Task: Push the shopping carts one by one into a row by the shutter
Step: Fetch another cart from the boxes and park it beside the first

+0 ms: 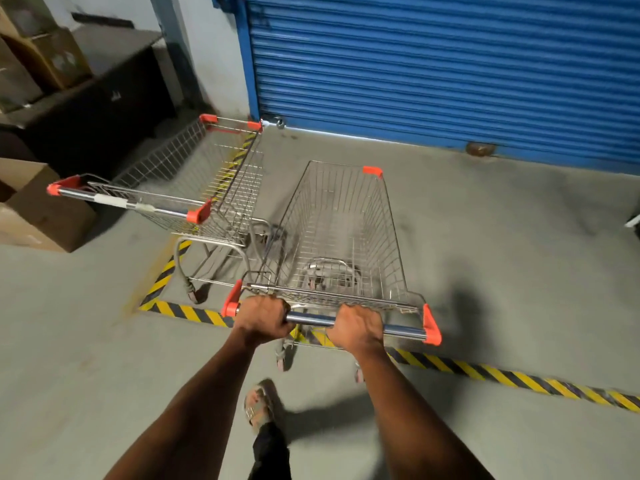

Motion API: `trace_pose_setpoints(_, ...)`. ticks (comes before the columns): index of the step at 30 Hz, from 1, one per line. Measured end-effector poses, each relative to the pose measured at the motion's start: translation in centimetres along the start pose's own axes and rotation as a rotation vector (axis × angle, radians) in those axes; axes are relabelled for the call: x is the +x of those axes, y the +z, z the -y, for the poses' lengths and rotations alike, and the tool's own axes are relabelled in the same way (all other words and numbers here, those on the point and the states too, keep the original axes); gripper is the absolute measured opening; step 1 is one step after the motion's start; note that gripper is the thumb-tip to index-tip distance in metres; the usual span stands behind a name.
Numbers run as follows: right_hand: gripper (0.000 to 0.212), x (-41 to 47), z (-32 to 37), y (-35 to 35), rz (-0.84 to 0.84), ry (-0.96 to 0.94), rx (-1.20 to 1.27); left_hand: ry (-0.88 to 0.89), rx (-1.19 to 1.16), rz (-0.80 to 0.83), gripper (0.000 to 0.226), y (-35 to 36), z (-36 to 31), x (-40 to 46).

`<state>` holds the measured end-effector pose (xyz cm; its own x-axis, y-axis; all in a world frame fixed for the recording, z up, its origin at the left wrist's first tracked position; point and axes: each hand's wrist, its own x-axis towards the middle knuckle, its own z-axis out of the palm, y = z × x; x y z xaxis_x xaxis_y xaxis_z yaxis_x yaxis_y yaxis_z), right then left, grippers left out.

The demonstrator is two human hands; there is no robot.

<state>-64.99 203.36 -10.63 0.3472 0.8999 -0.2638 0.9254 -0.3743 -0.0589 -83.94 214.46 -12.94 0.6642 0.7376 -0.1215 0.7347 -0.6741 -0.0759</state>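
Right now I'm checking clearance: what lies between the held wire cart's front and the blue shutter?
Only bare grey concrete floor between held wire cart and blue shutter, in head view.

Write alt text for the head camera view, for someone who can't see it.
A person's left hand and right hand grip the handle of an empty wire shopping cart, aimed at a closed blue shutter. A second empty cart stands to its left, near cardboard boxes, with yellow-black floor tape underfoot.
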Motion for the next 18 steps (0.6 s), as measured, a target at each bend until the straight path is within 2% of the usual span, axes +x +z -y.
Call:
trace_pose_setpoints(8,0.036,12.1,1.9,-3.3,-0.012,0.084,0.006,0.086,0.024,-0.031,0.053,-0.8,6.1,11.6)
trace_pose_setpoints(11,0.039,15.6,2.3,-4.1,0.002,0.104,-0.020,0.105,0.006,-0.024,0.053,-1.4,7.6,14.6)
trace_pose_setpoints(18,0.031,21.1,3.4,-5.5,0.063,0.101,-0.039,0.145,-0.001,-0.019,0.052,-2.1,10.8,19.6)
